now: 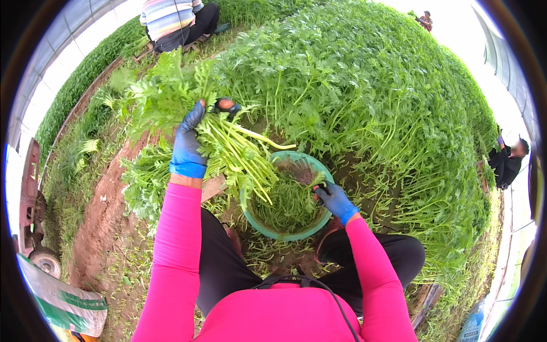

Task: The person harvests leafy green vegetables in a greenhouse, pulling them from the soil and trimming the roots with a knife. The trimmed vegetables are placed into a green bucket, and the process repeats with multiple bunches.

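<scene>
In a blue glove, my left hand (192,137) grips a bunch of leafy green plants (239,149), its pale stems hanging down toward the right. My gloved right hand (335,199) holds the dark and orange handle of a small tool (303,173) with thin metal tines, seemingly a hand rake. The tool is over a round green tub (284,235) between my legs, which holds loose leaves and trimmings (290,205). Part of the tub's left side is behind the bunch. More cut greens (147,184) lie on the ground beside my left forearm.
Dense standing greens (342,77) fill the ground ahead and right. A person in a striped top (171,21) sits at the upper left; others are at the right edge (506,164) and far back (425,21). A wheeled vehicle (32,205) and a sack (68,299) stand left.
</scene>
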Motion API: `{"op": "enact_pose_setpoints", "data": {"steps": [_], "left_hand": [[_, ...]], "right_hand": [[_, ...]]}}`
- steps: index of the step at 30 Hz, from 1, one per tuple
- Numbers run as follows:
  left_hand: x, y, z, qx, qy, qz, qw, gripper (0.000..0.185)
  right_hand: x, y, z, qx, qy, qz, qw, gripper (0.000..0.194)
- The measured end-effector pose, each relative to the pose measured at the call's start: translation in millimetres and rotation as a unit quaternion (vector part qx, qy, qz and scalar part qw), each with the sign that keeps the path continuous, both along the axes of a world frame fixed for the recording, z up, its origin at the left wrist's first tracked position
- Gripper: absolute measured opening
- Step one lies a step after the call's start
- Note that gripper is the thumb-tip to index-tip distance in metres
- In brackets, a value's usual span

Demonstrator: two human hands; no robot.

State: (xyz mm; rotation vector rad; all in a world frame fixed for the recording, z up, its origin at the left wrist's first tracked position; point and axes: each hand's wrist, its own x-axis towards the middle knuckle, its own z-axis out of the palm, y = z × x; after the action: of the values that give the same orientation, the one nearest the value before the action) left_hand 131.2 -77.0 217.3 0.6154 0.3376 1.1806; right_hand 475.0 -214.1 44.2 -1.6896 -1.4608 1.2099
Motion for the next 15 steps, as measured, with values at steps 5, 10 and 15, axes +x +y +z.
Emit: {"op": "enact_pose_setpoints", "data": {"steps": [5, 10, 15], "left_hand": [[-6, 1, 5, 0.087, -0.018, 0.025, 0.996, 0.031], [5, -5, 1, 0.009, 0.016, 0.026, 0.999, 0.031], [20, -16, 8, -0.043, 0.075, -0.067, 0.994, 0.033]], "right_hand": [[-5, -9, 5, 0.019, -0.122, -0.022, 0.992, 0.024], [-7, -6, 40, 0.098, 0.112, -0.200, 0.968, 0.024], [-39, -12, 95, 0.220, 0.112, 0.016, 0.969, 0.014]]}}
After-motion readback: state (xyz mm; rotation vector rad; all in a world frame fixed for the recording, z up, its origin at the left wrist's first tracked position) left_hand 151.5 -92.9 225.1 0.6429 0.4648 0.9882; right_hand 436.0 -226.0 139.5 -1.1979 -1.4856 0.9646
